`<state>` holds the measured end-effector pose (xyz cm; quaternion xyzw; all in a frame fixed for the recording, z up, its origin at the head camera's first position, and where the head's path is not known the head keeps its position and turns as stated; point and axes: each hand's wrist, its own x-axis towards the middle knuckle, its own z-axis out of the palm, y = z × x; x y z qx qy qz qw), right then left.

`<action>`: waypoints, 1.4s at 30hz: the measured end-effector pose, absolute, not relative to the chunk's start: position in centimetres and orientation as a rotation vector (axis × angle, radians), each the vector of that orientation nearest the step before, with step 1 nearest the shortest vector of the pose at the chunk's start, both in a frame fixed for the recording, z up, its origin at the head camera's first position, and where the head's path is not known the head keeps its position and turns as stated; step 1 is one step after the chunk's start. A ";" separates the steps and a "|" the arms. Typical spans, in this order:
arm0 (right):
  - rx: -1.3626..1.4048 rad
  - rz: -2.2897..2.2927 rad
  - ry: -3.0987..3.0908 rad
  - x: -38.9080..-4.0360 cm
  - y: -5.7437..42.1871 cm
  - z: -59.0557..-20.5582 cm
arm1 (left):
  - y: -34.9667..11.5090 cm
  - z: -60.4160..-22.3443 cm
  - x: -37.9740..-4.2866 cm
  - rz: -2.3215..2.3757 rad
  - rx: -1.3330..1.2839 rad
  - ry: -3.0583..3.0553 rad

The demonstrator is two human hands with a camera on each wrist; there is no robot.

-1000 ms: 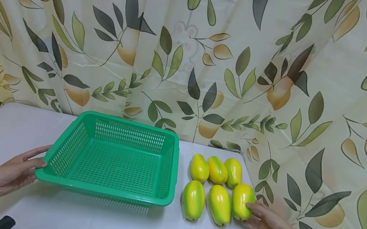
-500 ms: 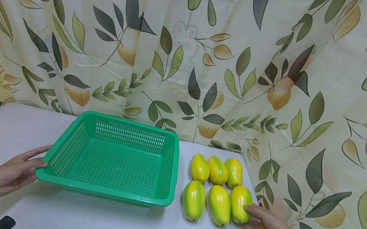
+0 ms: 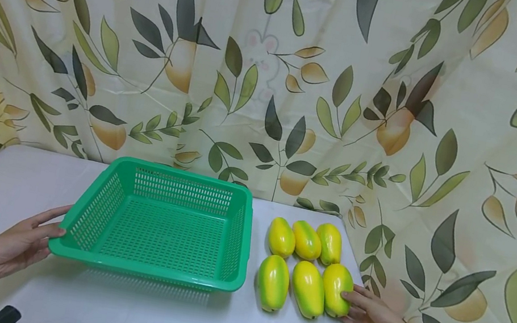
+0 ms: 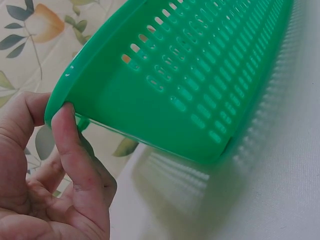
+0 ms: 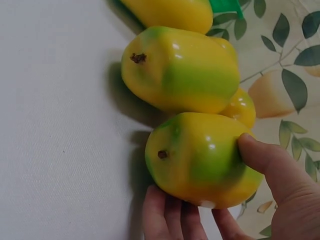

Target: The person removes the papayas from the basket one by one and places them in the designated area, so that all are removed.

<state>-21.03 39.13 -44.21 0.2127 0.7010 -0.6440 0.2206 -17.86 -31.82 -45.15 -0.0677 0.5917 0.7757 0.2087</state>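
A green plastic basket [image 3: 162,237] with slotted walls stands on the white-covered table, and nothing lies in it. At its near left corner my left hand [image 3: 23,241] pinches the rim; the left wrist view shows the thumb and fingers on either side of the basket's edge [image 4: 135,100]. To the right, several yellow-green papayas lie in two rows. My right hand [image 3: 373,317] holds the near-row papaya [image 3: 337,290] farthest right. In the right wrist view the thumb lies over this papaya [image 5: 200,155], with the fingers curled along its other side.
Beside the held fruit are a middle papaya [image 3: 308,289] and a left one [image 3: 273,283], the latter close to the basket. Behind them sits the back row, including a papaya [image 3: 281,237]. A leaf-patterned curtain [image 3: 269,100] hangs behind and right of the table [image 3: 148,315].
My right hand has shifted slightly left and toward me with the papaya, which now sits closer to the middle one. The left hand and the basket have stayed put.
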 end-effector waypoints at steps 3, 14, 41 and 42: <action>0.581 -1.749 1.970 -21.1 39.1 -44.2 | -31.9 -45.2 -17.8 2.156 -0.159 1.643; 0.602 -1.707 1.994 -21.2 38.8 -43.8 | -32.3 -45.5 -17.6 2.162 -0.112 1.617; 0.592 -1.755 1.933 -21.1 39.6 -43.6 | -32.0 -45.5 -17.9 2.169 -0.121 1.649; 0.595 -1.760 1.926 -21.1 39.6 -43.6 | -32.0 -45.5 -17.9 2.172 -0.113 1.640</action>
